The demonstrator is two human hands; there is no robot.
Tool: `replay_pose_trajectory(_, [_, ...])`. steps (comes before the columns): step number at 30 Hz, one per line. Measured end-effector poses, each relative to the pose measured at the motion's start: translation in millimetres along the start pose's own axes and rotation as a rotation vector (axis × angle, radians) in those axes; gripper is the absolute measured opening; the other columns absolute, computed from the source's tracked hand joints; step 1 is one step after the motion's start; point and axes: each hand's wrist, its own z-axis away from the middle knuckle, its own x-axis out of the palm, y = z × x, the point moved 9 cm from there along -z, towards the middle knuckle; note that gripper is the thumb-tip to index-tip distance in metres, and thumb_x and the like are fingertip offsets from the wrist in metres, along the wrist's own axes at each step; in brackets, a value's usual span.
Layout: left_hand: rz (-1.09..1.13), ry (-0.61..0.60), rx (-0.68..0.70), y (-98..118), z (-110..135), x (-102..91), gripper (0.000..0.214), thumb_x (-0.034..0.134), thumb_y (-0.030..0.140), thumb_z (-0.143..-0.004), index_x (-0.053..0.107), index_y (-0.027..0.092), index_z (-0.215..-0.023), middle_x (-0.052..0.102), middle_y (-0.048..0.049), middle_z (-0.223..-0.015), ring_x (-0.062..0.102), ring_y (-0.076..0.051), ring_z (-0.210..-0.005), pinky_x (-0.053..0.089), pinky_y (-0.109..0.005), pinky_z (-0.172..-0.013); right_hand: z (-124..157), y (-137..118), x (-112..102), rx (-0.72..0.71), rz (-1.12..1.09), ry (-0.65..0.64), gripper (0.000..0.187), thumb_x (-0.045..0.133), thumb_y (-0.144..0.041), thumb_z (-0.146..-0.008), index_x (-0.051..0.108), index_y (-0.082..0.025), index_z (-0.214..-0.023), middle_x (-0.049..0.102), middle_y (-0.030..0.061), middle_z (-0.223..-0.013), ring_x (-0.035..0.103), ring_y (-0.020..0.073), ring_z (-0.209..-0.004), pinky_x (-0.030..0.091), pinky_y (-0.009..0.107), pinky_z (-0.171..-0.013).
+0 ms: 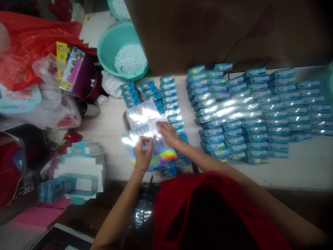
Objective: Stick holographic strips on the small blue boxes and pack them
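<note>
My left hand (143,152) pinches the near edge of a shiny holographic sheet (156,152) that lies on the white table (299,163). My right hand (168,133) lies on the top of the same pile, fingers curled onto a clear shiny packet (156,125). More holographic sheets (139,114) are stacked just behind. A column of small blue boxes (169,93) runs along the right side of my hands.
Many rows of small blue boxes (260,111) cover the table to the right. A teal basin (109,41) holding white beads (130,59) stands at the back. A large cardboard box (208,31) is behind it. Red and clear plastic bags (31,52) pile up left; blue cartons (78,180) lie lower left.
</note>
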Motion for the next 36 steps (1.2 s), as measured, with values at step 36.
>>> replay_pose_trajectory(36, [-0.186, -0.068, -0.153, 17.4, 42.7, 143.4, 0.012, 0.048, 0.016, -0.083, 0.047, 0.02, -0.072, 0.05, -0.0064, -0.091, 0.053, -0.019, -0.086, 0.046, -0.033, -0.078, 83.4, 93.8, -75.5, 0.284, 0.286, -0.058, 0.016, 0.044, -0.021, -0.091, 0.058, -0.019, -0.084, 0.062, 0.0105, -0.088, 0.053, 0.0255, -0.086, 0.041, 0.036, -0.079])
